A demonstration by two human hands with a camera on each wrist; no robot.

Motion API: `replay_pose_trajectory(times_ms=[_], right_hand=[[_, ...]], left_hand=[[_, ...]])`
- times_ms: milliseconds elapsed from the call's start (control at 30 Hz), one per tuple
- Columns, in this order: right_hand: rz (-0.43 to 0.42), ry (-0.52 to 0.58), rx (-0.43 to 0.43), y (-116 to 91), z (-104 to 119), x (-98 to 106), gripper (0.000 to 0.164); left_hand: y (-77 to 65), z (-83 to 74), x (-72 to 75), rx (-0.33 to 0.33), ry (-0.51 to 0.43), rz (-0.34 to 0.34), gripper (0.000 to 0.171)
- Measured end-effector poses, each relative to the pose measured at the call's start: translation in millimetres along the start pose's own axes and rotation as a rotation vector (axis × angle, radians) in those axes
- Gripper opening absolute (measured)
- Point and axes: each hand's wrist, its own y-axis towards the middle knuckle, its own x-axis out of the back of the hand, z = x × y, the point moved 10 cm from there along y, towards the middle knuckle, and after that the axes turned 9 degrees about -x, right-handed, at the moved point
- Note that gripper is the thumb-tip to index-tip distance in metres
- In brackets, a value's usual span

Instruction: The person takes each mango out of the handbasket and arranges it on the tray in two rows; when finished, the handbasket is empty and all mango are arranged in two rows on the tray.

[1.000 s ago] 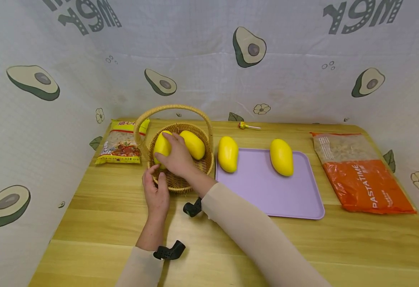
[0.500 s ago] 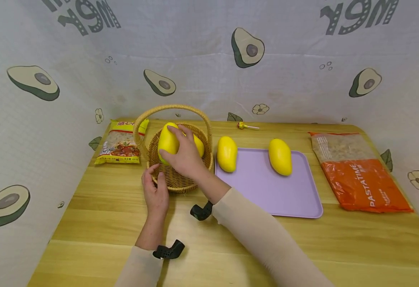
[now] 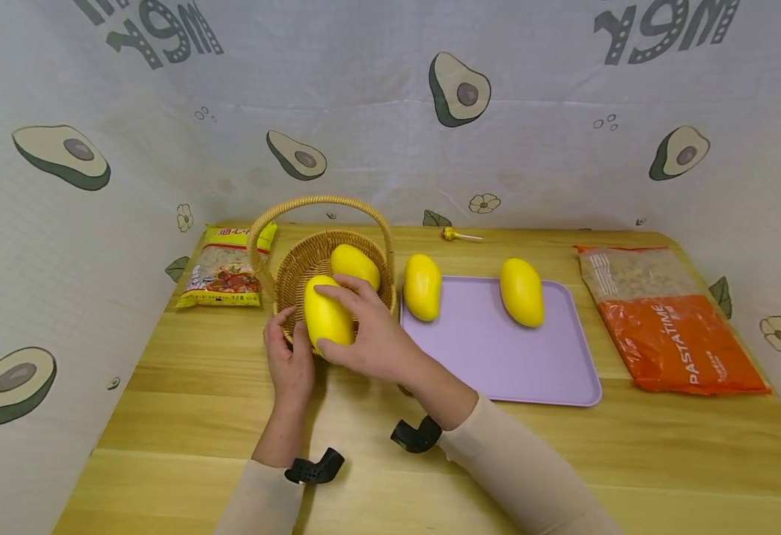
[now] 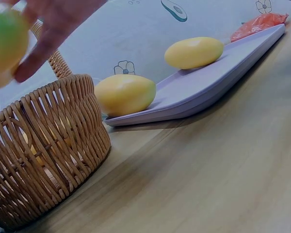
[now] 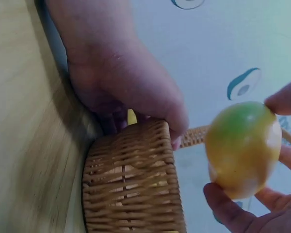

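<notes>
mango (image 3: 328, 310) sits in the right grip (image 3: 375, 336), pinched between the thumb on its near side and the fingers on its far side. it is off the weave, over the near part of the basket (image 3: 292, 271); the left wrist view shows it in the air above the rim, and both wrist views show a green patch at its end. the left grip (image 3: 290, 364) is curled over the basket's rim at the near left, fingers along the outside wall, thumb at the rim close to the mango.

a second mango (image 3: 355, 267) lies in the basket, at the far right of the bowl, under the handle (image 3: 326, 200), which stands upright. right of the basket, well apart from the left grip, is a purple tray (image 3: 530, 364) with a third mango (image 3: 422, 287) at its far left corner and a fourth mango (image 3: 522, 292) at its far edge, further right.

a yellow bag (image 3: 228, 269) lies just left of the basket, and an orange bag (image 3: 674, 327) right of the tray. a lollipop (image 3: 461, 235) lies beyond the tray. all stand on a wooden worktop (image 3: 183, 401), backed by cloth (image 3: 363, 82) printed with avocados.
</notes>
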Motion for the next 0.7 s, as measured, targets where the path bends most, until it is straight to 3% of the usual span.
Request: replay_pose_trajectory(times_ms=[233, 367, 533, 700], right_hand=[[0.033, -0.084, 0.058, -34.6, -6.6, 17.1, 0.067], [0.012, -0.103, 0.03, -49.4, -16.1, 31.5, 0.067], [-0.052, -0.045, -0.027, -62.9, -29.5, 55.4, 0.07], [-0.182, 0.013, -0.028, -69.7, -41.6, 83.2, 0.073]], left_hand=[[-0.1, -0.3, 0.5, -0.013, -0.016, -0.032, 0.03], [-0.9, 1.3, 1.1, 0.005, -0.019, -0.033, 0.031], [-1.7, 1.6, -0.2, 0.014, -0.039, -0.013, 0.032], [-1.9, 1.2, -1.7, 0.014, -0.045, -0.002, 0.032]])
